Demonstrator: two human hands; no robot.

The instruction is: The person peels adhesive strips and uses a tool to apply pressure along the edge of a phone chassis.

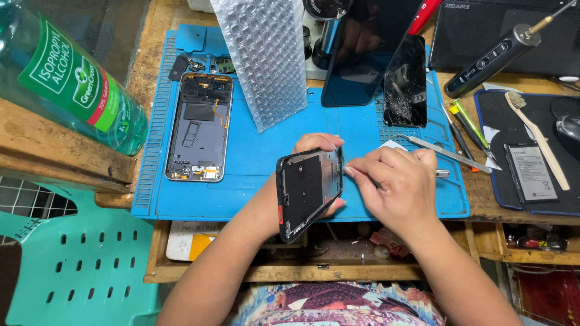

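Observation:
My left hand [314,145] holds a black phone frame [308,190] upright over the front edge of the blue work mat [254,157], its inner side facing me. My right hand [396,184] is pinched against the frame's right edge, fingertips touching it near the top. Whether anything sits between those fingertips is hidden. On the mat's left lies an opened phone back housing [199,127] with its boards exposed.
A sheet of bubble wrap [266,60] stands at the mat's back. A cracked screen [405,81] and a larger dark screen [362,51] lie right of it. Tweezers [447,154], a battery [530,173], a toothbrush [538,133], an electric screwdriver [498,57] and a green bottle [72,78] surround the work area.

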